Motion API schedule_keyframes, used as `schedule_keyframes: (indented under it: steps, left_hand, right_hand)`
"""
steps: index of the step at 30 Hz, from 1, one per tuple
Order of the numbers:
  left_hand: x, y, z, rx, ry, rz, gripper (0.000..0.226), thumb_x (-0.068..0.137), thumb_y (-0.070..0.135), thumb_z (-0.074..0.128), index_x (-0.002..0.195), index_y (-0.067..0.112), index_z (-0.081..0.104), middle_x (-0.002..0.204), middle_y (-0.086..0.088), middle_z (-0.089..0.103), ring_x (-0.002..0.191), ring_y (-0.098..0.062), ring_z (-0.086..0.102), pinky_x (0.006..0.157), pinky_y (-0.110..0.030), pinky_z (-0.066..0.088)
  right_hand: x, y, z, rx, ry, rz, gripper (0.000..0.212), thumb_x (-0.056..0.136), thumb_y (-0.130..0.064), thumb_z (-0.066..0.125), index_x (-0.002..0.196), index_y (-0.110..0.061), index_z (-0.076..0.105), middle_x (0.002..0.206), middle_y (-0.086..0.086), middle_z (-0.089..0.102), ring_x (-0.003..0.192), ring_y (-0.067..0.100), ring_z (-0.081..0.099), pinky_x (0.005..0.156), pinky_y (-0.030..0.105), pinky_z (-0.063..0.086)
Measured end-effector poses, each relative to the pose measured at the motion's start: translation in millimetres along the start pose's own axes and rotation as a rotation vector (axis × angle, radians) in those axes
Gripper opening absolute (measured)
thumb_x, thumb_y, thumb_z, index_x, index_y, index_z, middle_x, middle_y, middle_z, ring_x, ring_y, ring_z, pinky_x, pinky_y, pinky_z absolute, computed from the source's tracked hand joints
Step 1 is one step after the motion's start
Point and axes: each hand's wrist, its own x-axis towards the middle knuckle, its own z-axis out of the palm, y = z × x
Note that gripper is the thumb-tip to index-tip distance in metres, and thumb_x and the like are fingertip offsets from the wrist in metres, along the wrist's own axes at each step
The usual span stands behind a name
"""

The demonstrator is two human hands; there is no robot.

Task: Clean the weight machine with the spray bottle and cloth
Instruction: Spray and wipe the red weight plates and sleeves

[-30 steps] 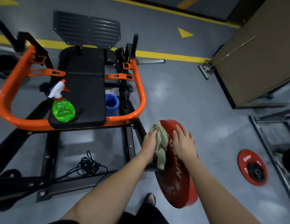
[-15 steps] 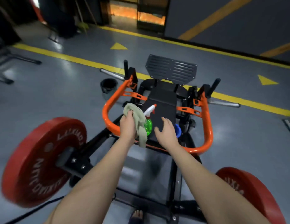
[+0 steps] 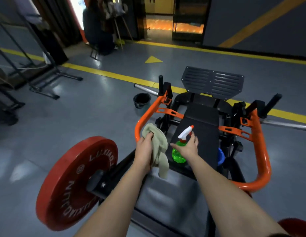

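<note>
One weight machine (image 3: 261, 151) fills the middle of the grey floor: orange tube frame, black steel below.

Red plate (image 3: 70, 182) sits on the near left sleeve, on edge, with white lettering on its face. The rim of a second plate (image 3: 295, 224) shows at the bottom right corner. The far right sleeve (image 3: 285, 125) is bare chrome.

Slatted footplate (image 3: 212, 82) at the far end, tilted up.

Black padded surface (image 3: 201, 124) runs down the centre between the orange rails.

Yellow line (image 3: 106, 74) crosses the floor behind the machine.

Dark bucket (image 3: 142, 103) stands on the floor just outside the left rail, below the far left sleeve.

Cloth (image 3: 159, 147) is beige and bunched in the left hand (image 3: 145, 149). Fingers are curled round it, and its tail hangs past the wrist. It is held beside the near bend of the left rail.

Bottle (image 3: 178, 154) is green with a white trigger head and orange nozzle. It stands upright on the near left corner of the surface.

Right hand (image 3: 188, 146) is over the bottle's neck, fingers spread, thumb out to the left, not closed round it. Contact cannot be told.

Blue cup (image 3: 221, 155) is half hidden at the surface's right edge.
</note>
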Motion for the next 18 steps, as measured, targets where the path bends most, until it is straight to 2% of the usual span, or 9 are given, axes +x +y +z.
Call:
schedule_keyframes:
  steps: [3, 5, 7, 10, 12, 14, 16, 17, 18]
  left_hand:
    - [6, 11, 4, -0.031, 0.035, -0.005, 0.023, 0.105, 0.028, 0.048, 0.112, 0.017, 0.067, 0.108, -0.009, 0.074, 0.093, -0.019, 0.07, 0.084, -0.035, 0.056]
    - [3, 14, 9, -0.065, 0.044, -0.023, 0.025, 0.105, 0.029, 0.049, 0.115, 0.014, 0.066, 0.106, -0.008, 0.074, 0.087, -0.016, 0.07, 0.075, -0.03, 0.056]
    - [1, 11, 14, -0.084, 0.042, -0.024, 0.028, 0.105, 0.03, 0.05, 0.119, 0.013, 0.067, 0.108, -0.009, 0.074, 0.09, -0.018, 0.071, 0.076, -0.031, 0.058]
    - [0, 3, 23, -0.106, 0.058, -0.02, 0.033, 0.098, 0.036, 0.052, 0.117, 0.014, 0.068, 0.109, -0.013, 0.075, 0.101, -0.029, 0.072, 0.093, -0.046, 0.057]
    - [0, -4, 35, -0.147, 0.048, -0.027, 0.042, 0.088, 0.041, 0.056, 0.113, 0.01, 0.069, 0.106, -0.02, 0.072, 0.1, -0.038, 0.07, 0.093, -0.052, 0.053]
    - [-3, -14, 60, -0.14, 0.081, -0.005, 0.047, 0.084, 0.042, 0.054, 0.115, 0.009, 0.068, 0.103, -0.013, 0.072, 0.098, -0.035, 0.069, 0.093, -0.048, 0.053]
    - [-24, -19, 94, -0.011, 0.146, 0.082, 0.049, 0.087, 0.046, 0.051, 0.122, 0.017, 0.068, 0.111, -0.006, 0.073, 0.106, -0.028, 0.067, 0.099, -0.044, 0.051]
    - [-39, -18, 112, 0.081, 0.128, 0.142, 0.046, 0.09, 0.046, 0.051, 0.125, 0.021, 0.067, 0.115, -0.006, 0.072, 0.109, -0.028, 0.065, 0.1, -0.043, 0.049]
    - [-55, -19, 133, 0.153, 0.097, 0.189, 0.039, 0.094, 0.043, 0.052, 0.125, 0.023, 0.067, 0.117, -0.007, 0.072, 0.111, -0.029, 0.064, 0.099, -0.04, 0.048]
  right_hand:
    - [7, -6, 0, 0.114, 0.099, -0.015, 0.08, 0.085, -0.037, 0.078, 0.148, -0.017, 0.035, 0.153, 0.01, 0.04, 0.135, 0.035, 0.048, 0.107, 0.046, 0.044]
    - [3, -7, -6, 0.098, 0.108, -0.022, 0.065, 0.086, -0.034, 0.075, 0.137, -0.015, 0.041, 0.138, 0.012, 0.053, 0.124, 0.036, 0.056, 0.099, 0.046, 0.049]
    - [-4, -1, -13, 0.114, 0.098, -0.009, 0.06, 0.086, -0.033, 0.073, 0.134, -0.017, 0.041, 0.128, 0.012, 0.06, 0.117, 0.036, 0.06, 0.096, 0.046, 0.051]
    - [-24, 14, -24, 0.165, 0.063, -0.053, 0.058, 0.088, -0.031, 0.071, 0.138, -0.022, 0.043, 0.116, 0.006, 0.065, 0.109, 0.032, 0.063, 0.094, 0.045, 0.052]
    - [-41, 26, -42, 0.185, 0.055, -0.09, 0.055, 0.091, -0.028, 0.069, 0.139, -0.022, 0.045, 0.111, 0.0, 0.064, 0.106, 0.026, 0.063, 0.094, 0.04, 0.05]
    - [-58, 40, -67, 0.26, 0.081, -0.116, 0.052, 0.092, -0.023, 0.066, 0.14, -0.023, 0.048, 0.115, -0.007, 0.062, 0.11, 0.02, 0.06, 0.098, 0.036, 0.046]
    - [-76, 51, -101, 0.345, 0.127, -0.163, 0.051, 0.089, -0.023, 0.063, 0.139, -0.02, 0.052, 0.123, -0.007, 0.062, 0.116, 0.019, 0.061, 0.106, 0.038, 0.046]
    - [-85, 55, -119, 0.395, 0.151, -0.183, 0.047, 0.089, -0.025, 0.06, 0.135, -0.019, 0.055, 0.121, -0.006, 0.065, 0.111, 0.02, 0.063, 0.104, 0.037, 0.049]
    - [-96, 57, -142, 0.433, 0.171, -0.193, 0.036, 0.092, -0.025, 0.057, 0.128, -0.019, 0.058, 0.116, -0.004, 0.067, 0.101, 0.022, 0.067, 0.095, 0.029, 0.053]
